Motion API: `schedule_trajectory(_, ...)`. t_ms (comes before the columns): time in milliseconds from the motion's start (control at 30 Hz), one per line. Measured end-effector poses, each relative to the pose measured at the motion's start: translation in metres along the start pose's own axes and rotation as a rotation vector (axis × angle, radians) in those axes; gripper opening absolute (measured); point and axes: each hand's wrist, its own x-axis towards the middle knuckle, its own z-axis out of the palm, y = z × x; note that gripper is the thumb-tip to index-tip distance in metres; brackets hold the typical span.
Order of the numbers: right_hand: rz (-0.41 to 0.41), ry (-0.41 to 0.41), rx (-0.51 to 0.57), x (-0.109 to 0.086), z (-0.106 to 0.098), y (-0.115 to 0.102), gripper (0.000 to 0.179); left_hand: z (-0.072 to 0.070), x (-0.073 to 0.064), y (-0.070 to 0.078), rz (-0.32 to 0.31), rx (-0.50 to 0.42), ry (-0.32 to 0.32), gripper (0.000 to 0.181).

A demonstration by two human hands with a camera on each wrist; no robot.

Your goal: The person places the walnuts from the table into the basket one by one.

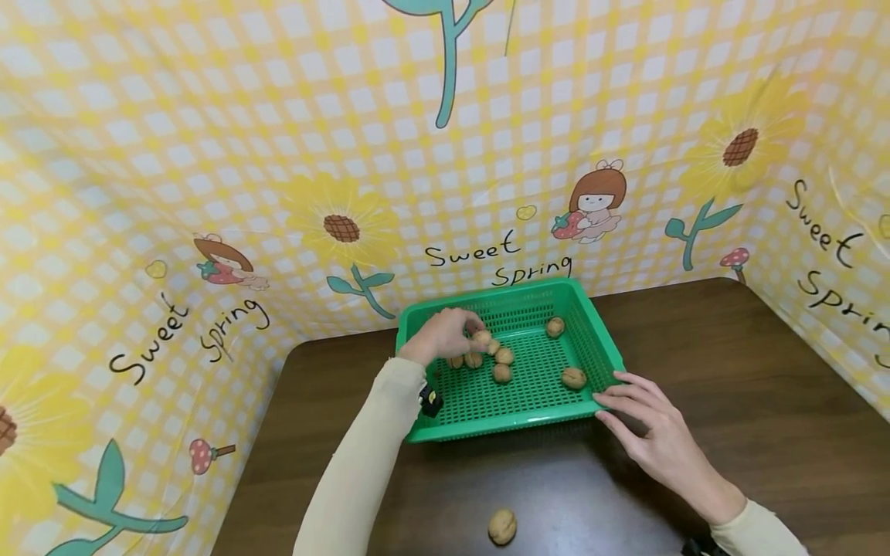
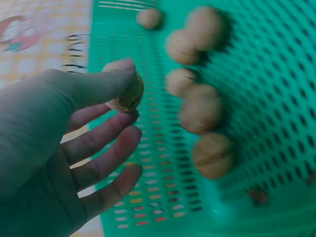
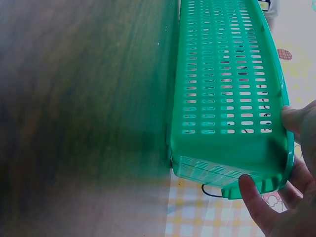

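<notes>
My left hand (image 1: 443,337) reaches over the left part of a green plastic basket (image 1: 518,421). It pinches a walnut (image 2: 129,98) between thumb and fingers, the other fingers loosely spread in the left wrist view. Beneath and beside it lie several walnuts (image 1: 503,374) on the basket's slotted floor. On the basket's right side are two more, a walnut (image 1: 574,378) near the front and a walnut (image 1: 555,327) toward the back. My right hand (image 1: 657,432) holds the rim at the front right corner, thumb and fingers on either side of it.
A single walnut (image 1: 502,527) lies on the dark wooden table (image 1: 334,455), in front of the basket. Behind and at both sides hangs a yellow checked cloth (image 1: 389,154) with printed flowers. Small brown fragments (image 2: 257,196) lie in the basket.
</notes>
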Motion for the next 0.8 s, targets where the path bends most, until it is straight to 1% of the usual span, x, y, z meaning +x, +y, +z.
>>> schedule_trajectory(133, 0.003, 0.002, -0.005, -0.001, 0.000, -0.001, 0.045, 0.014, 0.002, -0.005, -0.018, 0.028, -0.052, 0.039)
schedule_trajectory(233, 0.001, 0.006, -0.005, -0.003, -0.001, -0.002, 0.044, 0.021, 0.004, -0.006, -0.011, 0.044, -0.064, 0.041)
schedule_trajectory(367, 0.005, 0.007, -0.005, -0.004, 0.000, -0.003, 0.044, 0.027, 0.006, -0.004, 0.008, 0.061, -0.054, 0.041)
schedule_trajectory(467, 0.016, 0.004, -0.005, -0.005, 0.001, -0.003, 0.044, 0.031, 0.007, -0.002, 0.025, 0.054, -0.053, 0.041)
schedule_trajectory(600, 0.033, -0.016, -0.006, -0.004, 0.001, -0.003, 0.042, 0.037, 0.008, -0.001, 0.012, 0.056, -0.054, 0.041)
schedule_trajectory(700, 0.045, -0.030, -0.008, -0.002, 0.000, -0.002, 0.040, 0.038, 0.011, -0.002, -0.004, 0.074, -0.044, 0.043)
schedule_trajectory(800, 0.045, -0.029, -0.008, 0.000, -0.001, -0.002, 0.041, 0.038, 0.015, -0.002, 0.001, 0.099, -0.032, 0.046)
